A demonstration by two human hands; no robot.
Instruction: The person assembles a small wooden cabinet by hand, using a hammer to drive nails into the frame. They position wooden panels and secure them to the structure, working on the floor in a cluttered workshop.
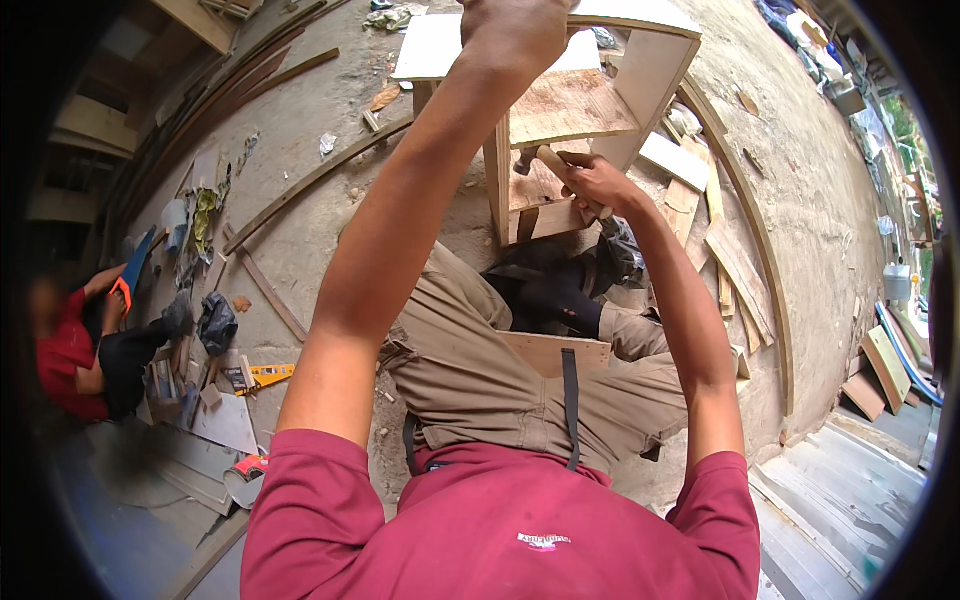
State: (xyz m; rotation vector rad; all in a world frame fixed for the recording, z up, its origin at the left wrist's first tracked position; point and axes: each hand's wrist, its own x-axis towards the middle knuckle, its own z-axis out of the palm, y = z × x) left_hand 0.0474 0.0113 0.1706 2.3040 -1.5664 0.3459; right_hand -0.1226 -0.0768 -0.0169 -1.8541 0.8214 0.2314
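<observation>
View from above of a seated person in a dark red shirt and khaki trousers at work on a small wooden box frame (575, 105) that stands on the concrete floor (300, 130) just ahead of the knees. The left hand (515, 30) is raised to the top of the view and rests closed on the upper edge of the frame, at the pale top panel (430, 45); whether its fingers wrap the edge cannot be told, since only the back of the hand shows. The right hand (595, 183) is closed around the wooden handle of a hammer (545, 160), whose dark head points left into the open inside of the frame, near the upright board (497, 175). A flat wooden offcut (545, 350) lies across the lap, crossed by a dark strap (570, 400). Loose boards and offcuts (735, 260) lie on the floor to the right of the frame, beside a long curved strip (760, 250). To the left, thin battens (300, 185) lie across the floor, with crumpled dark bags (215, 322) and a yellow-handled saw (265, 375) further left. At the left edge a second person (85, 350) in a red top sits on the floor, well apart from the frame.
</observation>
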